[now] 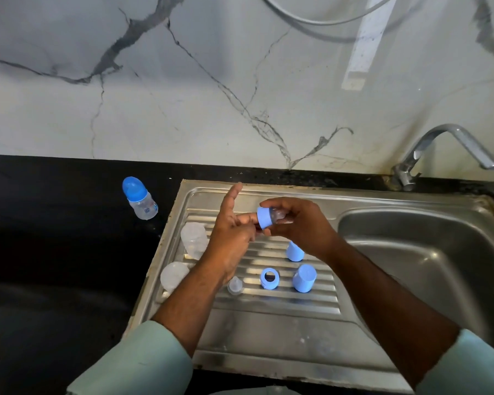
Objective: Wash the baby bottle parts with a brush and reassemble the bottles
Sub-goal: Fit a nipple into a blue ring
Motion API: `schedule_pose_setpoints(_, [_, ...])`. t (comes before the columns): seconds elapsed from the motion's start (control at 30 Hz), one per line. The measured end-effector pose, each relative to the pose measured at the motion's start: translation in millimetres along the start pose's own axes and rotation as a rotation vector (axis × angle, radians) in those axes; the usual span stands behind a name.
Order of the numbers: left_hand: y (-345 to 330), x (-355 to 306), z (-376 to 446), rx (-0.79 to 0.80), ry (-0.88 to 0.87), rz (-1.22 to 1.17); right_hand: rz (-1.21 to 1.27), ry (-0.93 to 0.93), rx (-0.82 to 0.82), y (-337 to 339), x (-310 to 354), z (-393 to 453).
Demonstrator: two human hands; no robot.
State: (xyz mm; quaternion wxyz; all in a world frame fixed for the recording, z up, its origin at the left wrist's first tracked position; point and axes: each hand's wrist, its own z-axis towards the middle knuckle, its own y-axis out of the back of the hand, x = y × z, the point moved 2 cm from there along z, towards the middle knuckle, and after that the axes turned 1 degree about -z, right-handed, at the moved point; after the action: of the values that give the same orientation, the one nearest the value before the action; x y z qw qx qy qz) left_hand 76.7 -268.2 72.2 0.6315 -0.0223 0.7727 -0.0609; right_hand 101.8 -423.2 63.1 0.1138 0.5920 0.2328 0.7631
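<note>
Now, sink (311, 357): steel; ribbed drainboard carries the loose parts.
Bottle (139, 198): assembled, on the counter, left of the drainboard.
Right hand (300, 223): curled round a blue ring (264, 218) with a clear teat in it.
Left hand (231, 232): fingers spread; one goes to the ring's underside.
Handling: ring stiff, light; teat soft, likely slick if wet; hold the ring's outer wall.
Spare ring (269, 278), caps (305, 278): on the ribs.
Hidden: teat's seating; no brush seen.

Pale mint-green sleeves (143, 363), bare forearms
</note>
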Motion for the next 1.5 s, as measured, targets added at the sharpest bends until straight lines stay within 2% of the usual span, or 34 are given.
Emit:
schedule_pose_setpoints(0.07, [0, -1, -4, -0.041, -0.096, 0.074, 0.124, -0.048, 0.031, -1, 0, 1])
schedule_pose_setpoints(0.2, [7, -14, -2, 0.016, -0.354, 0.506, 0.636, -0.164, 0.085, -5, -2, -8])
schedule_pose_setpoints(0.23, [10, -18, -2, -0.002, -0.420, 0.547, 0.685, -0.167, 0.061, -6, -4, -11])
schedule_pose_setpoints(0.3, [12, -22, -3, -0.100, -0.482, 0.450, 0.764, -0.154, -0.004, -8, -7, -13])
schedule_pose_setpoints(0.33, [12, -21, -4, -0.157, -0.443, 0.348, 0.816, -0.149, -0.027, -10, -6, -13])
schedule_pose_setpoints(0.4, [12, -15, -5, -0.240, -0.237, 0.122, 0.907, -0.144, -0.035, -13, -3, -13])
schedule_pose_setpoints(0.47, [8, -10, -7, -0.170, 0.024, -0.040, 0.991, -0.113, 0.017, -15, 1, -14])
schedule_pose_setpoints(0.5, [6, -8, -9, -0.131, 0.077, -0.048, 1.019, -0.104, 0.062, -16, 3, -14])
schedule_pose_setpoints(0.6, [5, -7, -10, -0.186, -0.039, 0.091, 0.993, -0.181, 0.136, -16, 9, -16])
schedule_pose_setpoints(0.77, [6, -1, -8, -0.236, -0.220, 0.241, 0.731, -0.266, -0.005, -16, 13, -11])
schedule_pose_setpoints(0.87, [5, -1, -11, -0.305, -0.407, 0.464, 0.537, -0.240, -0.023, -17, 20, -10])
schedule_pose_setpoints(0.9, [7, -1, -9, -0.287, -0.395, 0.461, 0.493, -0.233, -0.030, -17, 22, -9])
schedule_pose_setpoints(0.97, [13, -3, -5, -0.151, -0.196, 0.246, 0.495, -0.239, -0.046, -16, 25, -9])
schedule_pose_setpoints(1.03, [16, -1, -3, -0.008, 0.094, -0.167, 0.602, -0.265, -0.051, -14, 27, -8])
schedule_pose_setpoints(1.1, [11, 4, -5, 0.014, 0.333, -0.515, 0.722, -0.291, -0.064, -13, 32, -8])
schedule_pose_setpoints(1.17, [5, 12, -7, 0.022, 0.418, -0.533, 0.770, -0.299, -0.098, -15, 37, -8])
schedule_pose_setpoints(1.3, [-1, 12, -7, 0.075, 0.400, -0.463, 0.778, -0.291, -0.101, -17, 41, -10])
schedule_pose_setpoints(1.5, [-4, 2, -5, 0.027, 0.456, -0.436, 0.590, -0.228, -0.102, -19, 43, -13])
